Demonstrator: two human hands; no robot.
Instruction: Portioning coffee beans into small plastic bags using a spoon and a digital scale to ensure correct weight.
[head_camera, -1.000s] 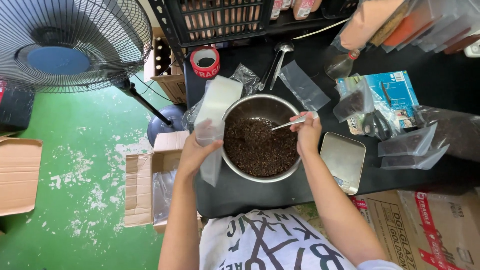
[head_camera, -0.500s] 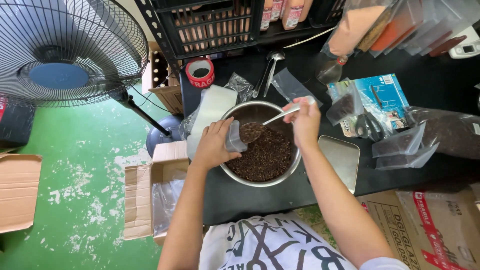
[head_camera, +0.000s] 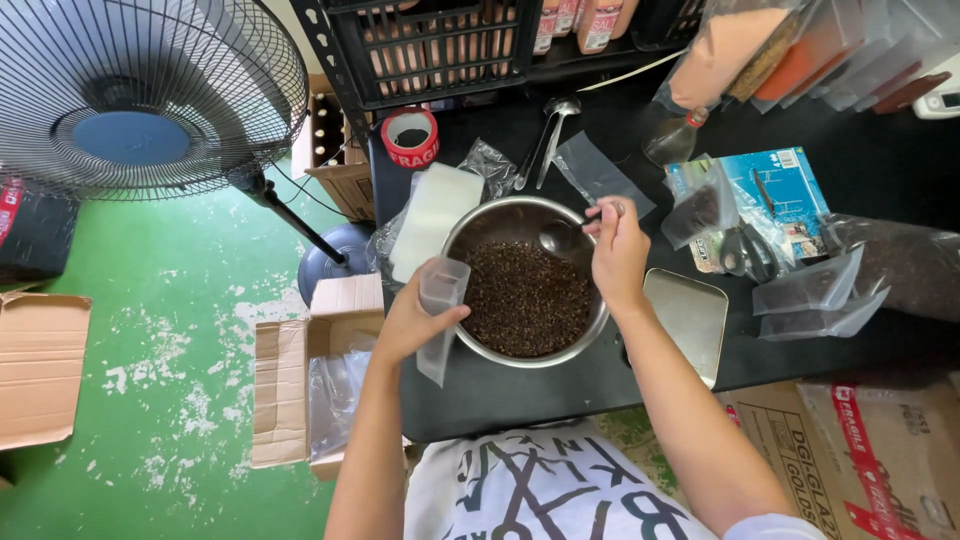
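Note:
A steel bowl (head_camera: 470, 222) full of small dark brown grains (head_camera: 527, 298) stands on a black table. My left hand (head_camera: 412, 322) holds a small clear plastic pouch (head_camera: 438, 312) upright at the bowl's left rim, its mouth open. My right hand (head_camera: 619, 253) grips a metal spoon (head_camera: 562, 234) by the handle; the spoon's bowl hangs over the far side of the grains. A stack of white pouches (head_camera: 431, 219) leans against the bowl's left side.
A flat metal tray (head_camera: 689, 320) lies right of the bowl. Filled and empty pouches (head_camera: 815, 295), scissors (head_camera: 742, 250) and a blue box sit further right. Red tape roll (head_camera: 410, 137), spare spoons and a black crate stand behind. A floor fan (head_camera: 140, 95) and cardboard boxes (head_camera: 296, 375) stand at left.
The spoon tipped grains into the pouch, then moved back over the bowl's far side. My left hand drew the pouch away to the left rim and stood it upright.

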